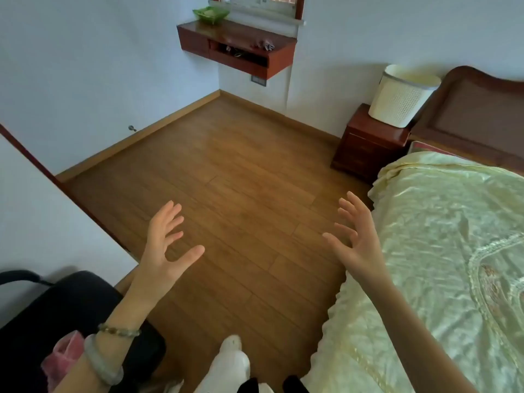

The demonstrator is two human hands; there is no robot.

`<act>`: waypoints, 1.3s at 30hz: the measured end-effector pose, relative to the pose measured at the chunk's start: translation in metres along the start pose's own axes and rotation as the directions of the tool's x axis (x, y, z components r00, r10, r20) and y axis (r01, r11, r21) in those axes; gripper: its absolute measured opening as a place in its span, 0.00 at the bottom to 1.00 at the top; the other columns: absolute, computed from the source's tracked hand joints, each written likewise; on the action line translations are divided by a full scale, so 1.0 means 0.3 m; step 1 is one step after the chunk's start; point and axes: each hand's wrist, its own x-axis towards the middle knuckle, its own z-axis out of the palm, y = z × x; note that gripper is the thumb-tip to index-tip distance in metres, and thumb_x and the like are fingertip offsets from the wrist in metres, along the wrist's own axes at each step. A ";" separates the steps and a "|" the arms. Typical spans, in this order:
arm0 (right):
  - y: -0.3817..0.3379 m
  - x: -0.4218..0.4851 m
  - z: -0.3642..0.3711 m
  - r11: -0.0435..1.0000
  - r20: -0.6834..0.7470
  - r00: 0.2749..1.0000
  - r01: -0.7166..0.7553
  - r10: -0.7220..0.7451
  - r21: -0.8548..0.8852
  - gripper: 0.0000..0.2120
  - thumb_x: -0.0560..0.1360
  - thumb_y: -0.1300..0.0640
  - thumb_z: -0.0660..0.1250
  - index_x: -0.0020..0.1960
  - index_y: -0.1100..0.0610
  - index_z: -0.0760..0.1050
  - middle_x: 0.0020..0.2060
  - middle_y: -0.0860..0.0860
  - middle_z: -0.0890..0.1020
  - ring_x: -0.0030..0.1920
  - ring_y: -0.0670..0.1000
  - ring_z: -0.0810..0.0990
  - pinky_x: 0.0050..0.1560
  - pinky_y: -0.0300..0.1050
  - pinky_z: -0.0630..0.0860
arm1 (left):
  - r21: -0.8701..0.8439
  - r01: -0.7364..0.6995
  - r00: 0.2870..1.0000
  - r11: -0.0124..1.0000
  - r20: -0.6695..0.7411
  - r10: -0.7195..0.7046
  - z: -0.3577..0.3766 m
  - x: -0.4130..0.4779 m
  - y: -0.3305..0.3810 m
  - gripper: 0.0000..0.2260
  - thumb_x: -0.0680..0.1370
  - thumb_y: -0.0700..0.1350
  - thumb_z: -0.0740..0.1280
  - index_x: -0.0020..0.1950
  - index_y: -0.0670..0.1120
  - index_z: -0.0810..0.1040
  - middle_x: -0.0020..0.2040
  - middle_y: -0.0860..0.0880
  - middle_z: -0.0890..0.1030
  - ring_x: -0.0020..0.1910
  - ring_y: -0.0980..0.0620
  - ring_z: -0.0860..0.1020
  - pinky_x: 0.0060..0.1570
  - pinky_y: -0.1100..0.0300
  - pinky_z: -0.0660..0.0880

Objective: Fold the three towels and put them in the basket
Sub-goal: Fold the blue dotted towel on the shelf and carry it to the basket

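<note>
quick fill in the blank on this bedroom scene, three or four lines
The white basket stands on the wooden ____ beside the bed.
The left hand and right hand both hold ____.
A pink cloth lies on the black ____.
The bed is on the person's ____ side.
Missing: nightstand; nothing; chair; right

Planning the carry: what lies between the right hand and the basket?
Head view: from the right hand, a strip of wooden floor, then the nightstand that the basket stands on. The bed's corner lies just beside that path.
</note>
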 end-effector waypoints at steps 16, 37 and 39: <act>0.193 0.880 0.133 0.998 0.013 1.000 0.001 -0.001 -0.057 0.38 0.70 0.62 0.73 0.70 0.39 0.57 0.67 0.46 0.69 0.66 0.40 0.69 0.62 0.38 0.73 | -0.020 0.047 0.988 0.999 0.146 -0.043 0.139 0.919 -0.198 0.41 0.66 0.57 0.71 0.75 0.53 0.57 0.72 0.59 0.65 0.69 0.60 0.67 0.64 0.59 0.68; 0.522 2.239 0.227 0.999 0.050 0.998 -0.035 0.035 -0.006 0.37 0.70 0.61 0.73 0.68 0.39 0.57 0.67 0.46 0.69 0.64 0.44 0.71 0.63 0.46 0.74 | 0.007 0.052 0.996 0.999 0.072 -0.052 0.480 2.249 -0.415 0.41 0.66 0.59 0.71 0.74 0.53 0.57 0.71 0.60 0.65 0.68 0.62 0.67 0.62 0.62 0.68; 0.555 2.385 0.225 1.000 0.064 0.998 -0.026 0.026 -0.001 0.37 0.70 0.60 0.73 0.67 0.36 0.56 0.67 0.45 0.69 0.65 0.43 0.71 0.63 0.45 0.74 | 0.009 0.056 0.997 0.998 0.055 -0.056 0.528 2.383 -0.423 0.41 0.65 0.59 0.71 0.74 0.53 0.57 0.71 0.60 0.65 0.68 0.63 0.67 0.62 0.63 0.68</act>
